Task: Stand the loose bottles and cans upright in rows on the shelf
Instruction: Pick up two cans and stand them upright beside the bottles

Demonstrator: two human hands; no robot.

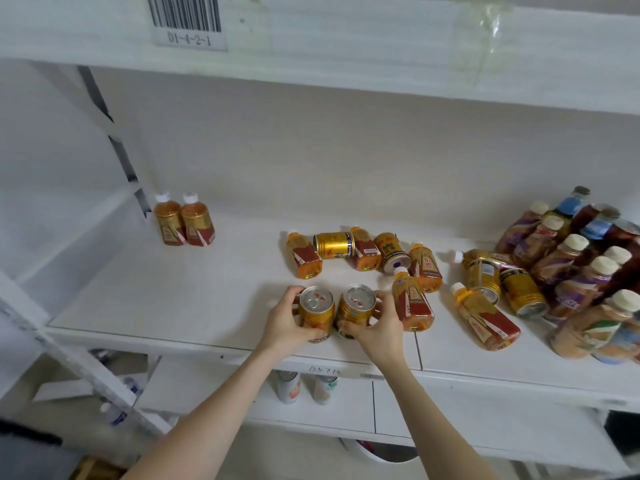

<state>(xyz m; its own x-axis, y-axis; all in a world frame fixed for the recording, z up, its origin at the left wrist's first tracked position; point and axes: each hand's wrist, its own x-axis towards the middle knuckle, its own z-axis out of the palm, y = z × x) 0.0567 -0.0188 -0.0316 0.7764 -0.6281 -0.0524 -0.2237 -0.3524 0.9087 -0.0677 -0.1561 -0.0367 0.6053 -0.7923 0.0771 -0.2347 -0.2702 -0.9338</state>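
Observation:
Two gold cans stand upright side by side near the front edge of the white shelf [173, 306]. My left hand [285, 322] grips the left can [317, 311]; my right hand [375, 327] grips the right can [356, 306]. Two orange tea bottles [185, 221] stand upright at the back left. Behind the cans, several tea bottles and gold cans [363, 249] lie on their sides. One tea bottle [414, 301] lies just right of my right hand, and another [485, 317] lies further right.
A heap of purple-labelled and blue-capped bottles [581, 268] fills the shelf's right end. The upper shelf [346, 53] with a barcode label overhangs. Two cans [306, 388] stand on the shelf below. A slanted white frame post [104, 109] borders the left.

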